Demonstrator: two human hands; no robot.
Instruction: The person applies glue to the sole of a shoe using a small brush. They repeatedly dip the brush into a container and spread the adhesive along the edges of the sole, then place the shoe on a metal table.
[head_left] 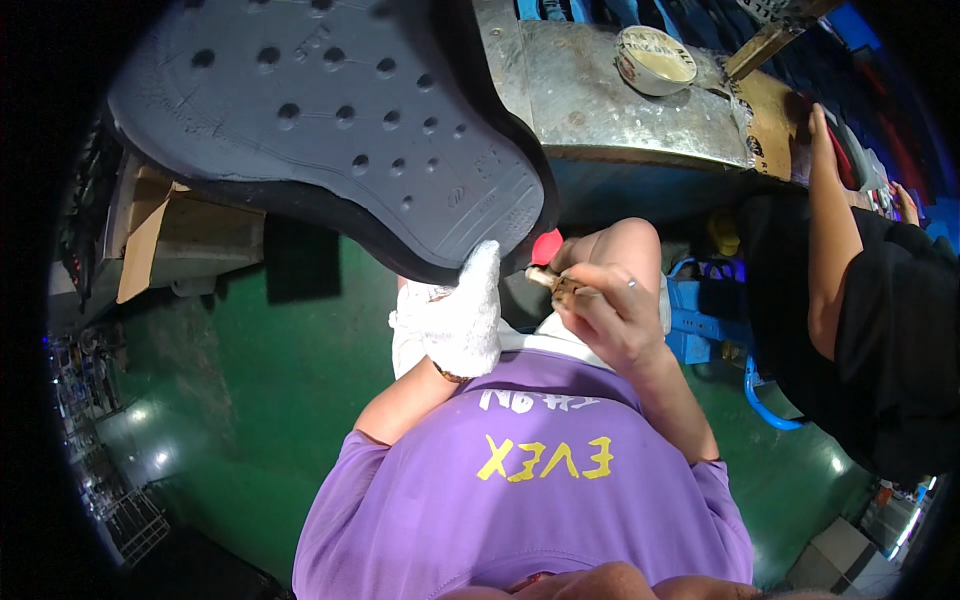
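A large dark grey moulded panel point(320, 140), curved, with rows of round dimples and a black rim, fills the upper left. My left hand point(463, 320), in a white glove, grips its near edge, thumb on the grey face and fingers hidden beneath. Just right of that corner, my bare right hand point(608, 308) is closed around a short stick-like tool with a pale tip point(541, 276); its exact kind is unclear. A small red rounded piece point(546, 246) shows beside the panel's corner and my right fingers; I cannot tell what it belongs to.
A worn metal-topped bench point(590, 110) lies ahead, carrying a round tub point(656, 60) of pale contents. At right sits a person in black point(860, 330), arm extended to the bench, near a blue stool point(710, 320). An open cardboard box point(190, 240) stands left.
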